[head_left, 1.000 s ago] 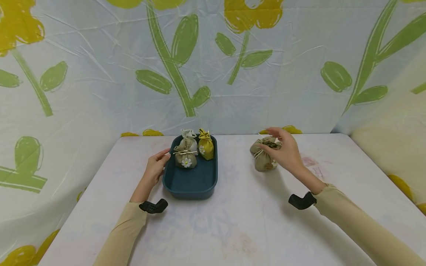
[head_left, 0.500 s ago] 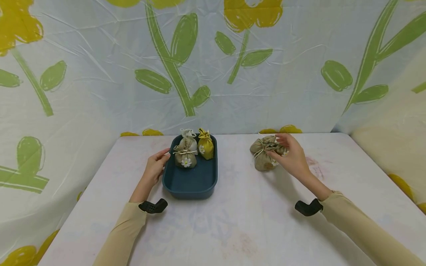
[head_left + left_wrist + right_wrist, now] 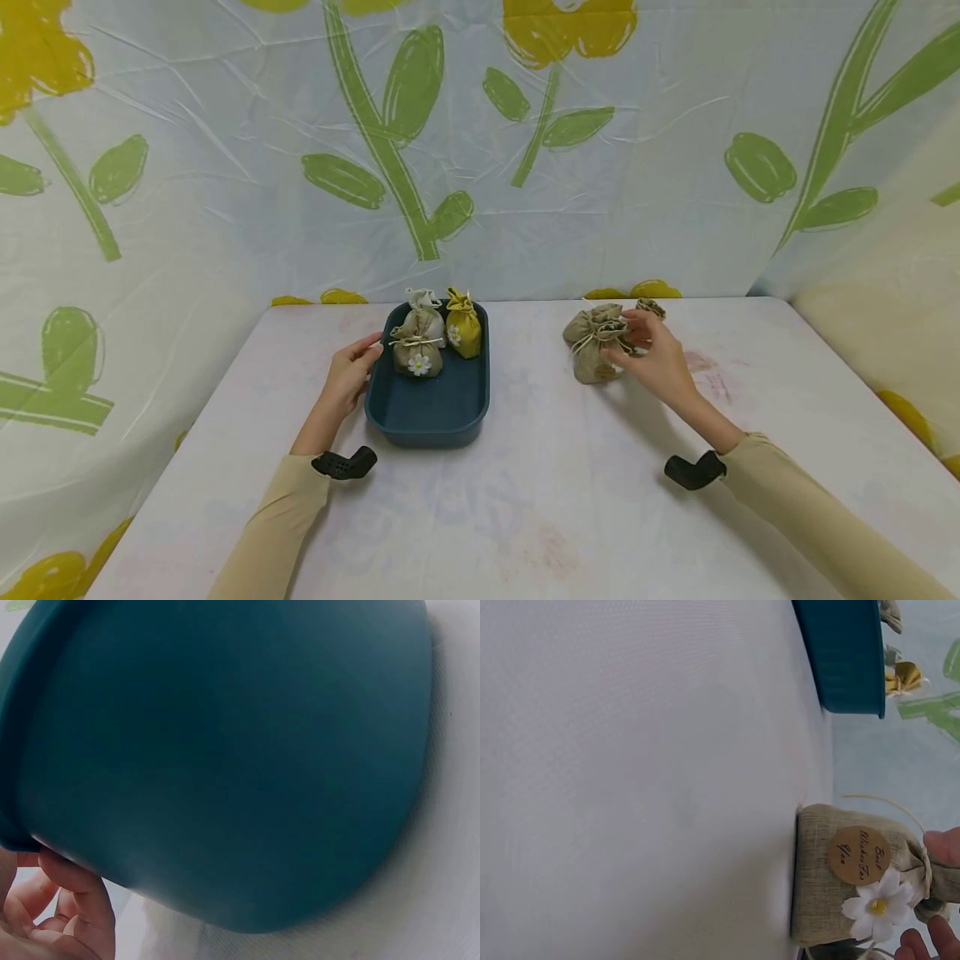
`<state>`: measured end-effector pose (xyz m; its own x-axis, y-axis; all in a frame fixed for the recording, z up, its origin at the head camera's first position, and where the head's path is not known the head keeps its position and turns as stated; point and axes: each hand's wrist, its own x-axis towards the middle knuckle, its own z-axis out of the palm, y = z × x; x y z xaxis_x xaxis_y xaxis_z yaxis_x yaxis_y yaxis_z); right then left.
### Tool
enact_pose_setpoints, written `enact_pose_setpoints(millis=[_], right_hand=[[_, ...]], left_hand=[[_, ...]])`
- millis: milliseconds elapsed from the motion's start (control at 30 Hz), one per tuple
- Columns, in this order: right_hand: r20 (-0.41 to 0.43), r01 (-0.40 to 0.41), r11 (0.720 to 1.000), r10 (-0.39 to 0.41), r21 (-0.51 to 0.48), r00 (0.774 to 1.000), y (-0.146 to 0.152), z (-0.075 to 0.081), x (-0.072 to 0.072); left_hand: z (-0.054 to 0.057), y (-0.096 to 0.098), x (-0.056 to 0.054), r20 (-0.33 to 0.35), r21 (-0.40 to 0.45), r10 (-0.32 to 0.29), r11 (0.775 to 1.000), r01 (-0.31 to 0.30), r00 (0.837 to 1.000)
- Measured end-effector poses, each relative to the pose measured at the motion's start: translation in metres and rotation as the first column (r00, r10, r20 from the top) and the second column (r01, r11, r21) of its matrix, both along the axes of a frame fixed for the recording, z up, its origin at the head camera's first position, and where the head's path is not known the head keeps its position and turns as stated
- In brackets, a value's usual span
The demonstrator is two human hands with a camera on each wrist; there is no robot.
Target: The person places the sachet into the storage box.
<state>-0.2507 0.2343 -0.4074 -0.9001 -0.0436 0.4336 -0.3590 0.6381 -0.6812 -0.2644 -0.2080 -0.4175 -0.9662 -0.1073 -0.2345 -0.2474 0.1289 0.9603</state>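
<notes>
My left hand [image 3: 351,373] grips the side of a dark blue tub [image 3: 431,437] in the head view, its fingers at the rim. In the left wrist view, curled fingers [image 3: 79,892] touch the outer wall below the rim. My right hand [image 3: 660,360] is around the neck of a beige drawstring pouch [image 3: 594,362], thumb in front, fingers behind. The right wrist view shows this pouch upright with a round tag and white flower, the thumb [image 3: 941,846] at its neck and the other fingers slightly apart from it. Another pouch [image 3: 651,307] is partly hidden behind the hand.
Inside the tub, toward its far end, stand a beige pouch with a flower [image 3: 417,360], a white pouch [image 3: 426,302] and a yellow pouch [image 3: 464,332]. A pale cloth covers the table [image 3: 525,500]. A flower-print curtain [image 3: 570,225] hangs behind it.
My right hand has shifted right and slightly lower, and its fingers have drawn closer together around the pouch's neck. A second pouch neck shows behind it. The left hand and tub stay put.
</notes>
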Motion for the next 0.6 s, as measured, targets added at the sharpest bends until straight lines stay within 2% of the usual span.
enact_pose_setpoints(millis=[233,333,600], right_hand=[[0.076,-0.002,1.000,0.002,-0.002,0.997,0.0012,-0.0032,-0.0029],[0.078,-0.004,1.000,0.003,0.010,0.997,0.0009,-0.0035,-0.0042],[0.072,0.004,1.000,-0.006,0.027,0.997,-0.0003,-0.0042,-0.0058]], left_hand=[[-0.0013,0.0003,0.0017,-0.029,0.005,-0.006,1.000,0.006,1.000],[-0.0014,0.0005,0.0023,-0.042,0.004,-0.012,1.000,0.012,0.999],[-0.0056,-0.0018,-0.0037,-0.007,-0.006,0.004,1.000,-0.004,1.000]])
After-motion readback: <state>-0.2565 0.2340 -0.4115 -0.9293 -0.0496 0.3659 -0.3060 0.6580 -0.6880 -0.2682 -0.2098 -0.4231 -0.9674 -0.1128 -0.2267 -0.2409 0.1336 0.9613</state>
